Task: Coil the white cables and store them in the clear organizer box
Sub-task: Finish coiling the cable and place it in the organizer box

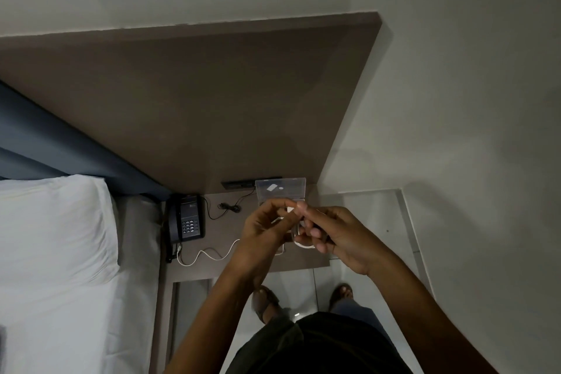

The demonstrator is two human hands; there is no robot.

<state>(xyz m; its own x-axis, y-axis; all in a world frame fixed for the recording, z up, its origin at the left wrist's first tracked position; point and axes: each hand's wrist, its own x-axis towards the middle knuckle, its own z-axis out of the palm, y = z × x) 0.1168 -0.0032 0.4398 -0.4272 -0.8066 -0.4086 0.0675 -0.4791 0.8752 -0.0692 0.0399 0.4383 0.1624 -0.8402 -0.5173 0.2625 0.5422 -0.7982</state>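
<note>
From my seat, my left hand [261, 229] covers much of the white cable [299, 235]; the clear organizer box [280, 190] at twelve o'clock is half hidden.

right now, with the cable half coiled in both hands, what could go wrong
1. The coil is pinched only by fingertips of the left hand and right hand; it may spring loose before reaching the box.
2. A second white cable lies loose on the nightstand near the phone; the left forearm could drag it off the edge.
3. The box's raised lid could be knocked shut.
</note>
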